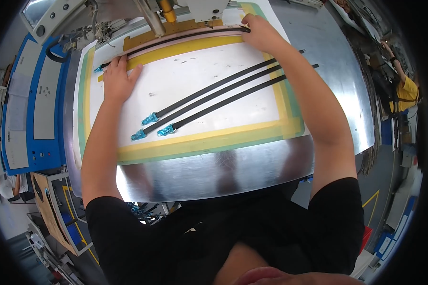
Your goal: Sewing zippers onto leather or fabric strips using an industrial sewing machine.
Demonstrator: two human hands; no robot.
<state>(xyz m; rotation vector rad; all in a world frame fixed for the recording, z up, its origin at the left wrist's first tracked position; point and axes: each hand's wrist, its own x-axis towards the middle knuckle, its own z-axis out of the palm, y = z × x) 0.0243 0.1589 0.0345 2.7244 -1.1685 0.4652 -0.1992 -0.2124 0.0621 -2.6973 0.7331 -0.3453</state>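
A long black strip (185,36) lies along a narrow pale slot in a yellow-brown template (190,48) at the far side of the white board. Blue wrapping (98,69) covers its left end. My left hand (120,81) rests with its fingertips on the strip near that end, fingers laid out and thumb apart. At the other end, my right hand (261,34) closes on the strip's tip, its fingers bent. Three more black strips (223,92) lie slanted on the board nearer to me, each with a blue-wrapped left end (150,118).
The white board (209,114), edged with yellow and green tape, sits on a shiny metal table (223,171). Machine parts, including a metal rod (150,18), hang over the template. A blue cabinet (35,104) stands at left. Two other people are farther off, one on each side.
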